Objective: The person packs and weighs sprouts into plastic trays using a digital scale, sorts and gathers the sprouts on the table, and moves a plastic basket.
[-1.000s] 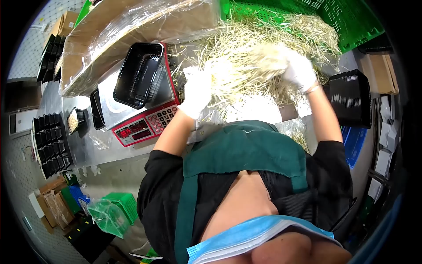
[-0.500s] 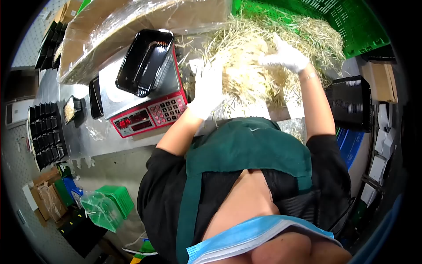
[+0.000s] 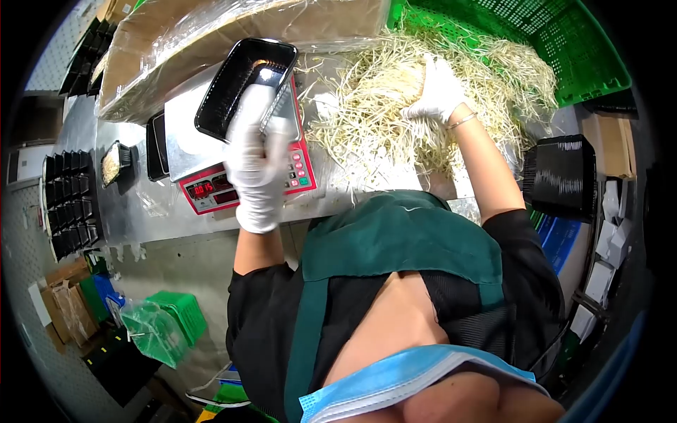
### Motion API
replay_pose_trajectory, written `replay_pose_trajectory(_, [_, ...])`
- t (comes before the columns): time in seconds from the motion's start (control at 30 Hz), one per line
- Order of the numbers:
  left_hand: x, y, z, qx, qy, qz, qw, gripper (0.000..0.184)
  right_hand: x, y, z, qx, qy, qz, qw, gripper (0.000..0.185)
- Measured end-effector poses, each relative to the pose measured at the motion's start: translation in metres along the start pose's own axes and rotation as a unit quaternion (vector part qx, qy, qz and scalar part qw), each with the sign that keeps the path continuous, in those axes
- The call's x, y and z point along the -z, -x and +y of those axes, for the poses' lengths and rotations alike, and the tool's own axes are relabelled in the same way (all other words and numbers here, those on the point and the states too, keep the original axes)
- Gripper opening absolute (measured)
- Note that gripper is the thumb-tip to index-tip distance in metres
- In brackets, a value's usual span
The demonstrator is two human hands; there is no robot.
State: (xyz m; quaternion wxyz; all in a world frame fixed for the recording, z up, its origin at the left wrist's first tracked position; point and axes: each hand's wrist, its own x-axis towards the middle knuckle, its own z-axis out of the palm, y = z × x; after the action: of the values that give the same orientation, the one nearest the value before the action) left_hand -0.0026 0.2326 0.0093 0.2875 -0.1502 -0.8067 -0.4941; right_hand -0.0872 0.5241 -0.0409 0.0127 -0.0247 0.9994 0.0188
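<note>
A black plastic tray [image 3: 224, 90] sits on the metal plate of a red digital scale [image 3: 307, 166], whose display glows red. My left hand [image 3: 257, 158], in a white glove and smeared by motion, is over the scale at the tray's near side. Its fingers overlap the tray; whether they grip it is unclear. A loose heap of pale bean sprouts [image 3: 367, 116] spreads over the metal table to the right of the scale. My right hand [image 3: 441, 92], also white-gloved, lies against the heap with thumb and fingers apart.
A green perforated crate [image 3: 589, 60] lies tipped behind the sprouts. Stacked black trays [image 3: 564, 176] stand at the right, and more tray stacks [image 3: 70, 204] at the left. A small filled tray [image 3: 113, 166] sits left of the scale. A plastic-covered cardboard box [image 3: 141, 77] stands behind it.
My left hand has left the sprouts and moved left to the tray on the scale. My right hand has shifted slightly left and stays at the heap.
</note>
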Motion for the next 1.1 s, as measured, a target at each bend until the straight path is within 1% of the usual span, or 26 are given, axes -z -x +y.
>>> replay_pose_trajectory(0.03, [0.01, -0.009, -0.017, -0.12, -0.15, 0.113, 0.975, 0.039, 0.005, 0.002, -0.006, -0.02, -0.026, -0.05, 0.998, 0.121])
replay_pose_trajectory(0.07, [0.017, 0.0, -0.016, 0.069, -0.164, 0.118, 0.977, 0.062, 0.01, 0.005, -0.014, -0.04, -0.054, -0.098, 0.993, 0.12])
replay_pose_trajectory(0.13, [0.028, -0.001, -0.043, 0.053, -0.222, 0.169, 0.959, 0.085, -0.003, 0.022, -0.028, -0.042, -0.021, -0.078, 0.996, 0.116])
replay_pose_trajectory(0.17, [0.027, 0.004, -0.058, 0.07, -0.123, 0.174, 0.974, 0.097, -0.009, 0.022, -0.024, -0.023, -0.036, -0.059, 0.997, 0.113])
replay_pose_trajectory(0.2, [0.025, 0.004, -0.06, 0.102, -0.091, 0.158, 0.978, 0.099, -0.013, 0.024, -0.019, -0.002, -0.05, -0.042, 0.998, 0.11])
replay_pose_trajectory(0.23, [0.018, 0.005, -0.063, 0.117, -0.038, 0.197, 0.973, 0.1, -0.026, 0.022, -0.015, 0.001, -0.051, -0.046, 0.998, 0.11])
replay_pose_trajectory(0.3, [0.006, 0.001, -0.068, 0.138, 0.062, 0.249, 0.957, 0.104, -0.037, 0.013, -0.015, 0.037, 0.127, 0.192, 0.973, 0.101])
replay_pose_trajectory(0.33, [0.005, 0.001, -0.067, 0.135, 0.06, 0.25, 0.957, 0.104, -0.037, 0.014, -0.018, 0.038, 0.124, 0.194, 0.972, 0.101])
replay_pose_trajectory(0.4, [-0.003, -0.002, -0.062, 0.216, 0.205, 0.265, 0.917, 0.1, -0.03, 0.018, -0.029, -0.016, -0.01, -0.044, 0.999, 0.103])
replay_pose_trajectory(0.43, [-0.007, -0.004, -0.062, 0.263, 0.19, 0.292, 0.9, 0.075, -0.018, 0.025, -0.03, -0.022, -0.017, -0.054, 0.998, 0.089])
replay_pose_trajectory(0.47, [-0.008, -0.006, -0.063, 0.259, 0.19, 0.295, 0.9, 0.075, -0.015, 0.029, -0.021, -0.019, -0.017, -0.049, 0.998, 0.089])
replay_pose_trajectory(0.53, [-0.01, -0.009, -0.07, 0.313, 0.234, 0.381, 0.838, 0.068, -0.012, 0.033, 0.012, 0.053, -0.29, -0.014, 0.955, 0.076])
replay_pose_trajectory(0.57, [-0.008, -0.015, -0.074, 0.372, 0.273, 0.411, 0.786, 0.07, -0.01, 0.035, 0.025, 0.058, -0.288, -0.011, 0.956, 0.076])
replay_pose_trajectory(0.6, [-0.011, -0.02, -0.066, 0.369, 0.277, 0.414, 0.785, 0.07, -0.005, 0.037, 0.036, 0.078, -0.388, -0.001, 0.918, 0.076])
replay_pose_trajectory(0.67, [-0.017, -0.032, -0.052, 0.41, 0.269, 0.328, 0.807, 0.067, 0.005, 0.033, 0.054, 0.118, -0.569, 0.017, 0.814, 0.075])
replay_pose_trajectory(0.7, [-0.026, -0.038, -0.034, 0.362, 0.304, 0.254, 0.844, 0.068, 0.012, 0.026, 0.057, 0.216, -0.602, 0.005, 0.769, 0.08])
replay_pose_trajectory(0.73, [-0.032, -0.041, -0.013, 0.184, 0.063, 0.12, 0.973, 0.069, 0.037, 0.025, 0.05, 0.219, -0.601, 0.006, 0.769, 0.08])
replay_pose_trajectory(0.77, [-0.047, -0.053, -0.011, 0.032, 0.02, 0.082, 0.996, 0.07, 0.076, 0.027, 0.036, 0.266, -0.356, 0.027, 0.895, 0.082])
replay_pose_trajectory(0.8, [-0.052, -0.053, 0.003, -0.029, -0.133, 0.004, 0.991, 0.071, 0.097, 0.029, 0.022, 0.291, -0.085, 0.049, 0.952, 0.085])
replay_pose_trajectory(0.83, [-0.056, -0.057, 0.018, -0.007, -0.22, -0.098, 0.97, 0.071, 0.094, 0.024, 0.011, 0.348, -0.065, 0.131, 0.926, 0.089])
replay_pose_trajectory(0.87, [-0.058, -0.048, 0.036, -0.153, -0.331, -0.082, 0.928, 0.072, 0.095, 0.018, 0.001, 0.411, -0.027, 0.224, 0.883, 0.068])
replay_pose_trajectory(0.9, [-0.055, -0.045, 0.045, -0.109, -0.316, -0.15, 0.93, 0.073, 0.096, 0.013, -0.014, 0.421, -0.019, 0.247, 0.873, 0.053])
replay_pose_trajectory(0.97, [-0.063, -0.023, 0.01, -0.003, -0.101, -0.136, 0.986, 0.075, 0.092, 0.004, -0.058, 0.392, -0.001, 0.325, 0.861, 0.019])
replay_pose_trajectory(1.0, [-0.057, -0.016, 0.002, 0.049, -0.018, -0.116, 0.992, 0.079, 0.088, 0.0, -0.083, 0.364, 0.021, 0.349, 0.863, 0.018])
replay_pose_trajectory(1.07, [-0.041, -0.009, -0.023, 0.235, 0.1, -0.084, 0.963, 0.076, 0.09, 0.003, -0.14, 0.289, -0.035, 0.275, 0.916, 0.024])
replay_pose_trajectory(1.1, [-0.033, 0.001, -0.044, 0.292, 0.145, -0.042, 0.945, 0.069, 0.086, -0.002, -0.164, 0.3, -0.083, 0.274, 0.91, 0.024])
